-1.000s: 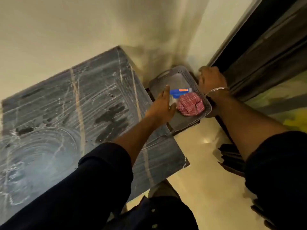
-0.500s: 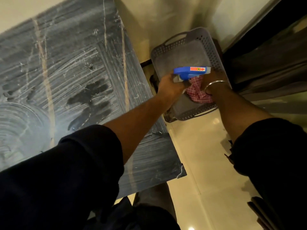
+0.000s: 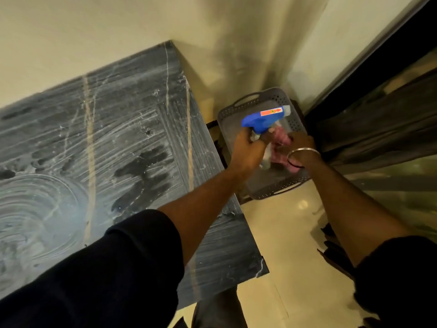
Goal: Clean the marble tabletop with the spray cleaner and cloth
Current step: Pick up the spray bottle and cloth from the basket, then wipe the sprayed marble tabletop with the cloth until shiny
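Note:
The dark marble tabletop [image 3: 113, 147] fills the left half, streaked with pale wipe marks and dark smudges. To its right a grey perforated basket [image 3: 274, 100] sits low by the wall. My left hand [image 3: 248, 152] is closed around the neck of the spray cleaner [image 3: 262, 119], a clear bottle with a blue trigger head, lifted over the basket. My right hand [image 3: 300, 147], with a metal bangle at the wrist, grips the red checked cloth [image 3: 281, 138] just above the basket floor. Part of the cloth is hidden by both hands.
A cream wall [image 3: 212, 31] runs behind the table and basket. A dark door frame and glass panel [image 3: 378, 114] stand at the right. Glossy beige floor [image 3: 283, 256] lies between the table edge and my legs.
My left hand took the spray cleaner from the basket and raised it. My right hand moved from the basket rim onto the red cloth and closed on it.

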A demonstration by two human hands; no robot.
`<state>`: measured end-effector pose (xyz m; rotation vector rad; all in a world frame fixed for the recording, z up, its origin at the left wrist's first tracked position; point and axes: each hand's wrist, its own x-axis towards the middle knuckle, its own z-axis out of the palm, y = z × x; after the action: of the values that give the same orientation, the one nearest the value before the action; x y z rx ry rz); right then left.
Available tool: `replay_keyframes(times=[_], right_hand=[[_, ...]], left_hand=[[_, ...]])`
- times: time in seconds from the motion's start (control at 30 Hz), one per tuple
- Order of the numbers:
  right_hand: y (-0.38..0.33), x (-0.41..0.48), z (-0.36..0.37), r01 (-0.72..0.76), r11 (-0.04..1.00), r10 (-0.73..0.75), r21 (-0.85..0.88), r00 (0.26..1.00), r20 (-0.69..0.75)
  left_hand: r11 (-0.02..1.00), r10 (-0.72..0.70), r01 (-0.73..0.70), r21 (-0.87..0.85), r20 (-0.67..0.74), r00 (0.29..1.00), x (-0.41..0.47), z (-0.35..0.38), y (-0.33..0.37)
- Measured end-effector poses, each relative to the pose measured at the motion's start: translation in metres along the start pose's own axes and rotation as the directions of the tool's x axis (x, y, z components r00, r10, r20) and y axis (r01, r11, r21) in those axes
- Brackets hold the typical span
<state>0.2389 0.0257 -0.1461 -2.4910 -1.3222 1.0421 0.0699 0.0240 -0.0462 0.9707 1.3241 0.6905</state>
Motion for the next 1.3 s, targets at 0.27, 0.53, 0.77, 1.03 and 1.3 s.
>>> replay_keyframes(times=[0.27,0.53,0.77,1.03,1.3], right_hand=[[-0.085,-0.075,-0.087,0.048,0.644,0.025,0.764,0.996,-0.084],[-0.205,-0.184,-0.097,0.115,0.425,-0.128,0.898,0.99,-0.066],[-0.302,-0.291,-0.011,-0.24,0.02,-0.269,0.971,0.934,0.237],[-0.372,-0.381,0.116,-0.375,0.067,-0.257,0.925,0.889,0.379],[-0.403,-0.426,0.19,-0.389,0.106,-0.201,0.915,0.893,0.403]], left_hand=[[0.946,0.31,-0.31,-0.098,-0.008,0.951,-0.062,-0.055,0.085],[0.838,0.546,-0.545,0.023,-0.033,0.837,-0.15,-0.174,0.134],[0.825,0.564,-0.536,0.179,-0.224,0.795,-0.217,-0.332,0.093],[0.927,0.373,-0.37,0.051,-0.195,0.907,-0.281,-0.49,0.03],[0.943,0.33,-0.324,0.07,-0.11,0.938,-0.313,-0.576,-0.001]])
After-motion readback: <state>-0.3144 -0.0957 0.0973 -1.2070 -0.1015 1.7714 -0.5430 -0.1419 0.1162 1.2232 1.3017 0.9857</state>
